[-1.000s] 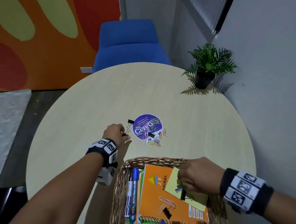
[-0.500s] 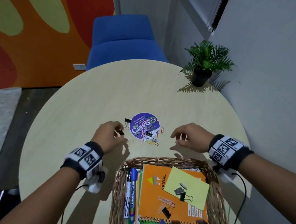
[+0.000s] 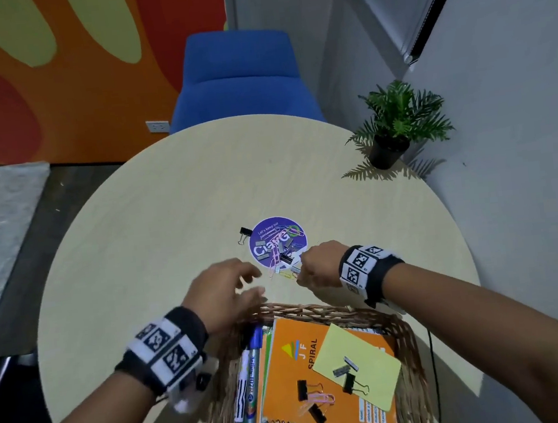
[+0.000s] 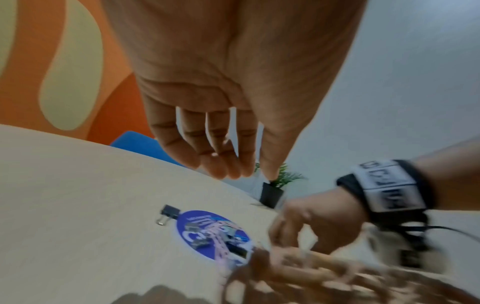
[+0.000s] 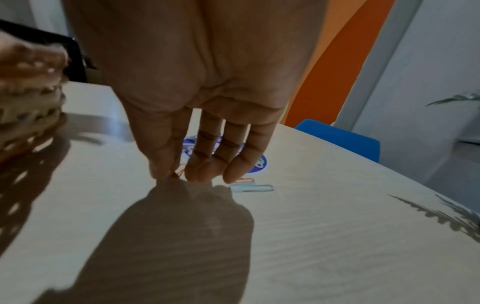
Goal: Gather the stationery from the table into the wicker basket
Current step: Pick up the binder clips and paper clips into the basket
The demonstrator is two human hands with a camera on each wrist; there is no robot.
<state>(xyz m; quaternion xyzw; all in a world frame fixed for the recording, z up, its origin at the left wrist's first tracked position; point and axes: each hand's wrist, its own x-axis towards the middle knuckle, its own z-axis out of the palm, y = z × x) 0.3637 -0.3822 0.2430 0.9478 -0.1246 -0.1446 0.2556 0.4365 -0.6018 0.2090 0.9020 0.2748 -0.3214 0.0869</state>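
On a round table (image 3: 153, 204), small clips are seen scattered on and beside a purple sticker (image 3: 278, 240), just beyond the far rim of a wicker basket (image 3: 409, 345). The right hand (image 3: 318, 266) is lowered at the near edge of the pile, its fingertips (image 5: 207, 172) brought down onto the tabletop among loose paper clips (image 5: 251, 187); thumb and forefinger appear drawn together over an orange one, though whether it is actually pinched cannot be told. The left hand (image 3: 226, 292) is held above the basket's far left corner with fingers spread and loose, nothing in it. One black binder clip (image 3: 245, 234) is left lying apart, touching the sticker's far left edge.

Thin, flat wire clips are judged hard to lift off a smooth surface: a fingertip could skid over one and flick it or its neighbours across the table or off the edge. Linked clips could also be dragged up in a chain and dropped short of the rim.

Inside the basket are held an orange spiral notebook (image 3: 297, 368), a yellow sticky note (image 3: 366, 371) laid on it, two markers (image 3: 251, 369) along the left wall, several binder clips and a pink paper clip. Most stationery is judged gathered; only the clips remain.
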